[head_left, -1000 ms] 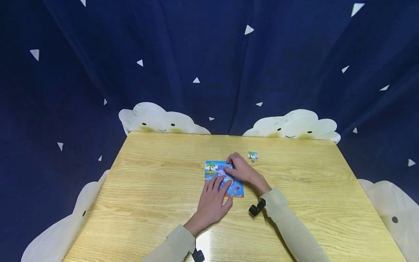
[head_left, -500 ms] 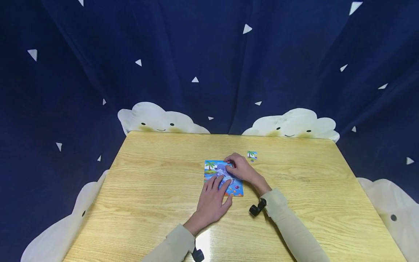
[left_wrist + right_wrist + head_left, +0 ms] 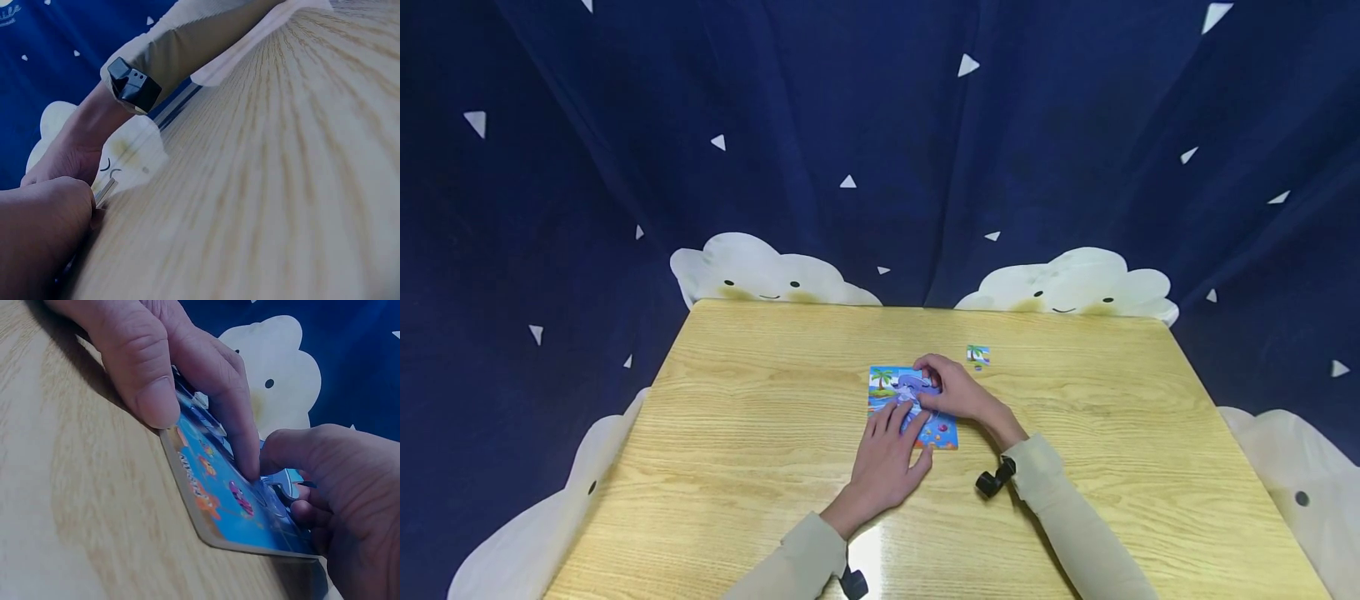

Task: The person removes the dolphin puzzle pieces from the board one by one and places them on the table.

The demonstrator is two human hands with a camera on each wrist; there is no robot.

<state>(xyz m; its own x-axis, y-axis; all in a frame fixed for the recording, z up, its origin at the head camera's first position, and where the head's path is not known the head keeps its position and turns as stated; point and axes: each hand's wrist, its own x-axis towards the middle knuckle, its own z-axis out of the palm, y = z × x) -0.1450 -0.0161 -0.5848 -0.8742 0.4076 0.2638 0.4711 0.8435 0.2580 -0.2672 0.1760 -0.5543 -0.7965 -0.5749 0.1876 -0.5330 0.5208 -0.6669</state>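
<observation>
Frame centre, head view: left hand (image 3: pixel 886 465) spread on puzzle (image 3: pixel 883 385); right hand (image 3: pixel 957 390) pinches a piece (image 3: pixel 285 483). Risk: puzzle may skid if left hand lifts; tilt could jam piece.

A dark navy-blue cloth (image 3: pixel 820 100) with soft, mostly vertical folds fills the background, scattered with small white triangles (image 3: pixel 967 65). Along the far edge of the pale yellow-brown wood-grain desk (image 3: pixel 760 417), two white smiling clouds with yellowish cheeks show, one left of centre (image 3: pixel 820 273) and one right (image 3: pixel 1075 271). Larger white rounded shapes with dark eye spots flank the desk at left (image 3: pixel 520 546) and right (image 3: pixel 1300 467). A bright white patch of glare (image 3: pixel 868 546) shines on the near part of the desktop.
</observation>
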